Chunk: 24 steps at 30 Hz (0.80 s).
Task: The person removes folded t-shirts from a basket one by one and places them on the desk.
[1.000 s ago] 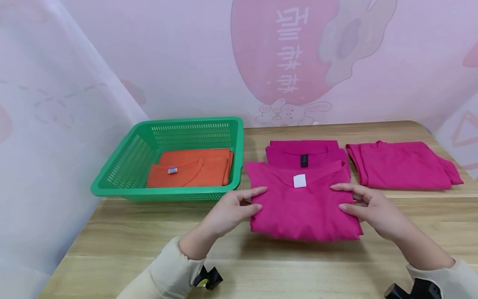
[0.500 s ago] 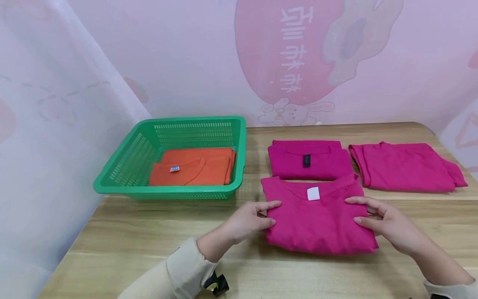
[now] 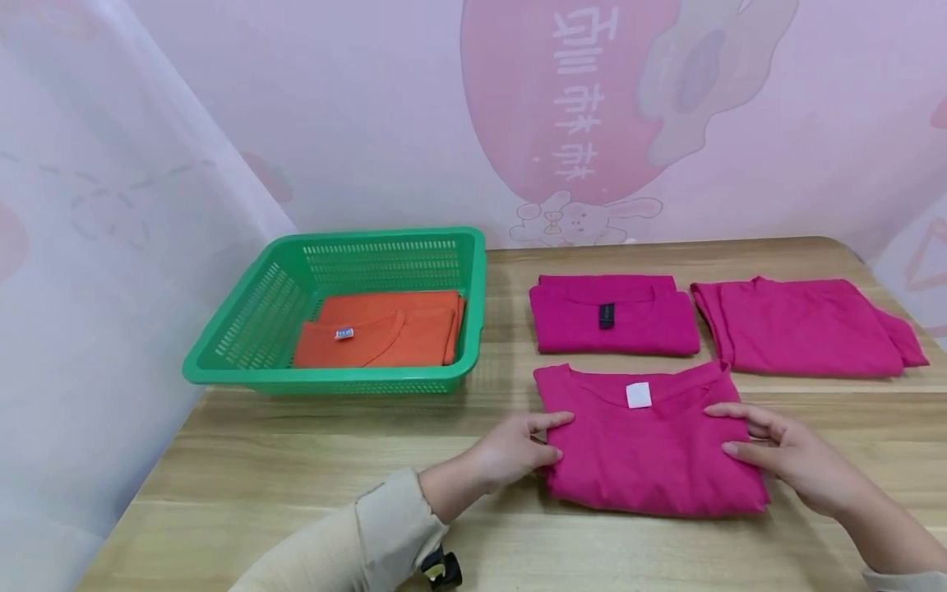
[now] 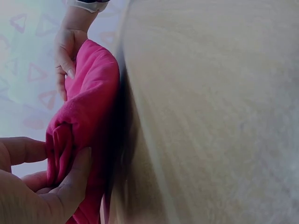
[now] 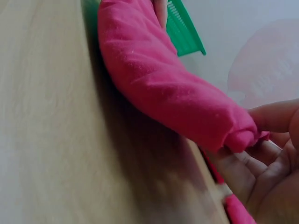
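Note:
A folded magenta T-shirt with a white neck label is held between both hands near the front of the wooden table. My left hand pinches its left edge, thumb and fingers on either side of the layers, as the left wrist view shows of the shirt's folded side. On the opposite edge, my right hand grips the layers the same way. In the right wrist view the shirt's rolled front fold bows close over the tabletop, a dark shadow beneath it.
Behind the held shirt lie a folded magenta shirt with a black label and another folded magenta garment to its right. A green plastic basket at the left contains folded orange clothing. A printed curtain hangs behind the table.
Both hands have brought the held shirt toward the front of the table and somewhat to the right. The black-labelled shirt behind, earlier partly covered, now shows whole.

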### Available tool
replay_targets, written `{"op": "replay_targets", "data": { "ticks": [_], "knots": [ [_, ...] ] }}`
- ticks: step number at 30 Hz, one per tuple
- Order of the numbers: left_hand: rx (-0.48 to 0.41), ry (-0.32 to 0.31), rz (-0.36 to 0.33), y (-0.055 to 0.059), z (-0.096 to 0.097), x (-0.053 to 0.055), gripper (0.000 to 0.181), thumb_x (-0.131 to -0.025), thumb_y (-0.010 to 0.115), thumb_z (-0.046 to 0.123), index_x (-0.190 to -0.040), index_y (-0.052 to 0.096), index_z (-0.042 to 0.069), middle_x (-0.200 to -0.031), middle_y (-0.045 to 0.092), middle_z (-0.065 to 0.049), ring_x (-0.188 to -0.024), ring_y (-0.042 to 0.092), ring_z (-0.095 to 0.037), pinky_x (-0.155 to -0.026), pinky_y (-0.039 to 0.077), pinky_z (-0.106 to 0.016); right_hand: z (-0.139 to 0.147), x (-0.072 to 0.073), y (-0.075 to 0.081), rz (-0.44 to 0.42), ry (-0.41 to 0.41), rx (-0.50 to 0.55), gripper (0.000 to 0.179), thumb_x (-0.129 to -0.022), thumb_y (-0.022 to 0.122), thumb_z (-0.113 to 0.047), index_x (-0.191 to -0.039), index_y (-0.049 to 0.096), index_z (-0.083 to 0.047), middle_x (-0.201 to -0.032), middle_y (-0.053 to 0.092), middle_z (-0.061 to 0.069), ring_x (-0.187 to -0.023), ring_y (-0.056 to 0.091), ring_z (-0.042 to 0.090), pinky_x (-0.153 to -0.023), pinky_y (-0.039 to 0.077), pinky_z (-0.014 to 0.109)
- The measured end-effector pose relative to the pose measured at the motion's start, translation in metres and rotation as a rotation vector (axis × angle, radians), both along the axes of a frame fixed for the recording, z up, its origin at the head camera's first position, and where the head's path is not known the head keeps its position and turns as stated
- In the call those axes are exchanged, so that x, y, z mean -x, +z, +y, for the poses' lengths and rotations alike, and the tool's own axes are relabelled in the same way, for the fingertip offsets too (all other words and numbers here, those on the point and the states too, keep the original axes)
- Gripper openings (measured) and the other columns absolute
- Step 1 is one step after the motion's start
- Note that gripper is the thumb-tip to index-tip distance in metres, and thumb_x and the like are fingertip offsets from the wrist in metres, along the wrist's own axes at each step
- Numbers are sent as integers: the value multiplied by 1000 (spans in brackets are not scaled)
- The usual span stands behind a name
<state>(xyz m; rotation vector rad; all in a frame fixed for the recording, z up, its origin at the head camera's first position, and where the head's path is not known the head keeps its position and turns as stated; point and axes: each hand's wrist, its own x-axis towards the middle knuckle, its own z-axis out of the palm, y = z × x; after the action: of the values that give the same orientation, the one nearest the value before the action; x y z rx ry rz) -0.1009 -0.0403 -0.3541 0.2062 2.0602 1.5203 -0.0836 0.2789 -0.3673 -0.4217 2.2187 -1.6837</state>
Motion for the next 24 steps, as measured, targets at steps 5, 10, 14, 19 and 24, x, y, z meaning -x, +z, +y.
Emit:
{"op": "replay_targets", "data": {
  "ticks": [5,10,14,19,24],
  "knots": [
    [-11,23,-21,-3,3,-2,48,-79,56,-4,-123,50,13,-86,50,-5,-56,44,-10,-53,39,-21,10,2,-10,-110,63,164,45,-87,43,5,-122,48,-23,-103,56,-6,-83,57,13,-66,48,28],
    [-47,62,-67,-8,4,-4,47,-78,54,-7,-122,50,10,-104,51,-8,-68,51,-11,-61,46,-23,14,5,-18,-246,148,333,47,-88,38,6,-121,49,-25,-100,59,1,-83,58,17,-66,49,35],
    [-91,86,-119,-13,4,-4,47,-79,52,-9,-123,49,8,-115,47,-12,-81,54,-14,-67,48,-26,17,6,-24,-313,191,392,46,-89,37,5,-121,49,-26,-104,58,0,-87,58,20,-67,48,40],
    [-112,84,-140,-17,3,-4,48,-79,51,-10,-124,47,5,-118,47,-14,-85,54,-14,-69,48,-27,19,7,-30,-355,207,417,47,-89,37,4,-120,50,-28,-108,57,-2,-91,57,21,-70,46,43],
    [-129,91,-159,-20,1,-4,47,-79,51,-10,-124,47,5,-119,46,-13,-88,52,-15,-70,48,-28,21,10,-31,-379,199,385,46,-90,37,2,-119,50,-30,-109,56,-5,-93,56,21,-71,46,43]
  ]
}}
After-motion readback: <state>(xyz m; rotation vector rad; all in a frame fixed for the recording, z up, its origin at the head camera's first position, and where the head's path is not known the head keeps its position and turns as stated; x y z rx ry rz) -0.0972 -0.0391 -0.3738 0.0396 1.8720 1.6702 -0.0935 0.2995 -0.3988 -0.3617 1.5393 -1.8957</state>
